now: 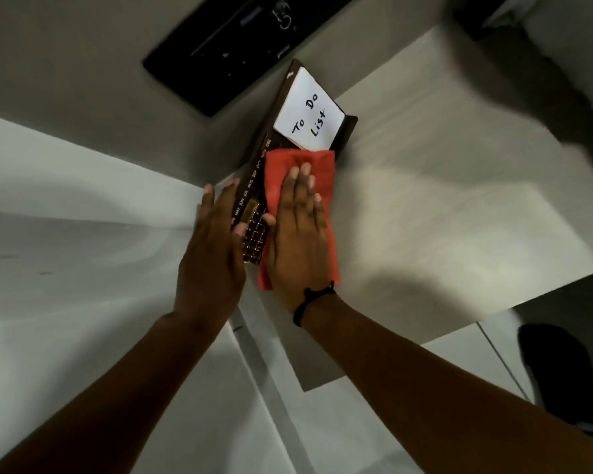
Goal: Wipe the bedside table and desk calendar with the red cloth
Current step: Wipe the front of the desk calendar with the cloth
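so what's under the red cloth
The red cloth lies over the desk calendar, with the right hand flat on top. The covered part of the calendar cannot be seen.

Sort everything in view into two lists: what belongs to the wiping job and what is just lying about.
Belongs to the job:
red cloth under the flat right hand
dark brown desk calendar, steadied by the left hand
pale bedside table

Just there:
white "To Do List" notepad
black wall panel
dark shoe
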